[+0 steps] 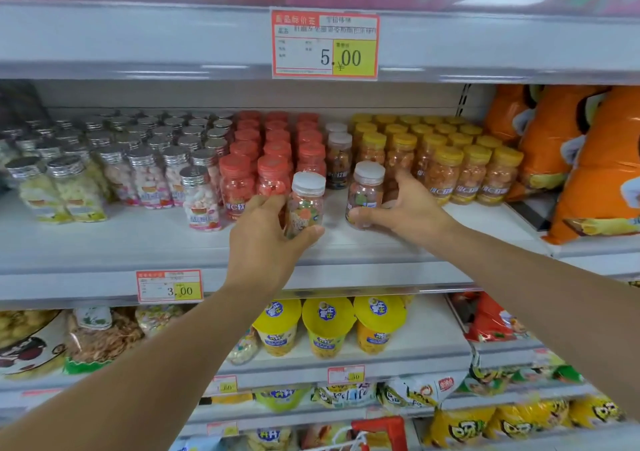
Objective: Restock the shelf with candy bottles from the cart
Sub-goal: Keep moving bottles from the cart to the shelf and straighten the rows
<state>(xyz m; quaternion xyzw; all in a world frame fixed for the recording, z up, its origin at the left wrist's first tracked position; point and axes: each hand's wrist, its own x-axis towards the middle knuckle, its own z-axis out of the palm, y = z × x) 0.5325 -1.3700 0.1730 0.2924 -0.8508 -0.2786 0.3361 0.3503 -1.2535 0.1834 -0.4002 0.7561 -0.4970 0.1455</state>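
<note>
Two clear candy bottles with white caps stand at the front of the middle shelf (346, 246). My left hand (263, 239) grips the left bottle (306, 201) around its lower body. My right hand (408, 208) holds the right bottle (365, 191), thumb in front and fingers behind it. Behind them a short row of white-capped bottles (339, 160) runs back between red-capped bottles (273, 170) and yellow-capped bottles (446, 170). The cart is not in view.
Silver-capped bottles (145, 170) fill the shelf's left part. Orange snack bags (588, 166) stand at the right. A 5.00 price tag (325, 44) hangs on the shelf above. Yellow-lidded cups (329, 326) and snack bags sit on the lower shelves.
</note>
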